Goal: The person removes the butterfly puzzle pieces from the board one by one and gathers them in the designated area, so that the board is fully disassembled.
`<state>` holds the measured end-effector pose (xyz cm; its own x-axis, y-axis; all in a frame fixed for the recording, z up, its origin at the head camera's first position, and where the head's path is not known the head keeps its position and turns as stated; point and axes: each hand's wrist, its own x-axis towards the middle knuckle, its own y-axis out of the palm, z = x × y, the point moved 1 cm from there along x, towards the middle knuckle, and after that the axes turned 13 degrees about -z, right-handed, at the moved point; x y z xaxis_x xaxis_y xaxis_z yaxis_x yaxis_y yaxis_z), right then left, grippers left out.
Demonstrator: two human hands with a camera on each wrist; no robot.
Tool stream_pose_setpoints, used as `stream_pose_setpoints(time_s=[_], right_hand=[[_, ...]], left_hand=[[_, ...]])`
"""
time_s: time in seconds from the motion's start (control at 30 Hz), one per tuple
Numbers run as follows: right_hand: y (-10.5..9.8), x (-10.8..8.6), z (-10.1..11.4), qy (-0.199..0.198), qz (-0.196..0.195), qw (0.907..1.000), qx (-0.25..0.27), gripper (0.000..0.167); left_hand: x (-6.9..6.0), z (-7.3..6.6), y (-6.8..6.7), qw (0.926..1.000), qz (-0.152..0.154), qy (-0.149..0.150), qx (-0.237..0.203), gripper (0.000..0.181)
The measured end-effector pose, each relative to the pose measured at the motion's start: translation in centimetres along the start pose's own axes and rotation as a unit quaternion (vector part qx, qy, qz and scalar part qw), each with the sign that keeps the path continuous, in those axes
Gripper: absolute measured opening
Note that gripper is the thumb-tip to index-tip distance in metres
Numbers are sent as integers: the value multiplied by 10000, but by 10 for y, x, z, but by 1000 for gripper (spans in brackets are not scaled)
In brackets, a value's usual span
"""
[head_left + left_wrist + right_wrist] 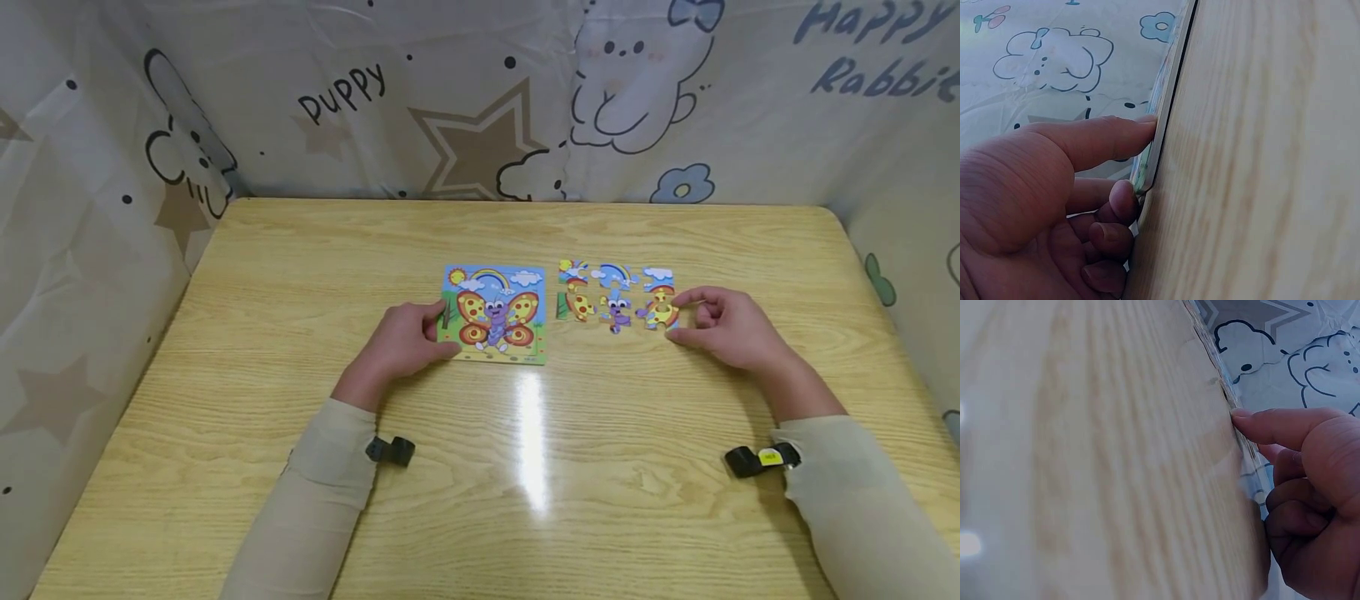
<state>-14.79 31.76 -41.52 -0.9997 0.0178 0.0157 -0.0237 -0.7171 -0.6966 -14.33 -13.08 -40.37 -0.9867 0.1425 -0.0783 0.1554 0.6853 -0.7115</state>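
A square butterfly picture puzzle board (495, 312) lies flat on the wooden table (465, 467). At its left side my left hand (397, 342) grips the edge, thumb on the lower left corner. The left wrist view shows that thumb (1138, 134) against the thin board edge. Right of the board, several loose jigsaw pieces lie in two spaced rows. With thumb and index finger, my right hand (731, 329) pinches the lower right jigsaw piece (663, 312), yellow and red. Closest to it are the purple butterfly-body piece (617, 310) and the cloud piece (659, 276).
The left column holds a sun piece (573, 270) above a wing piece (576, 304). A rainbow piece (615, 273) sits in the top row. Behind the table hangs a printed cloth (360, 158). Each sleeve carries a black wrist camera, such as the left camera (393, 451).
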Motion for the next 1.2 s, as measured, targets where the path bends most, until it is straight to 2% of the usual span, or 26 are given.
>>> stream_pose_setpoints(time_s=[0.2, 0.33, 0.57, 0.73, 1.0, 1.2], right_hand=[[1, 2, -2, 133, 175, 9997, 111, 42], [3, 4, 0, 75, 107, 9995, 284, 44], [18, 4, 31, -345, -37, 9973, 649, 40], [35, 4, 47, -623, 78, 9935, 944, 39], [58, 7, 73, -912, 248, 9909, 955, 40], [75, 10, 90, -1229, 511, 9852, 1083, 41]], left_hand=[[1, 2, 1, 10000, -6, -28, -6, 74], [1, 3, 1, 10000, -1, -77, 8, 75], [2, 5, 0, 10000, 32, 19, 25, 82], [0, 4, -1, 9999, 137, 71, 4, 87], [-1, 2, -3, 9999, 120, 79, 56, 85], [-1, 1, -2, 9999, 149, 78, 29, 83]])
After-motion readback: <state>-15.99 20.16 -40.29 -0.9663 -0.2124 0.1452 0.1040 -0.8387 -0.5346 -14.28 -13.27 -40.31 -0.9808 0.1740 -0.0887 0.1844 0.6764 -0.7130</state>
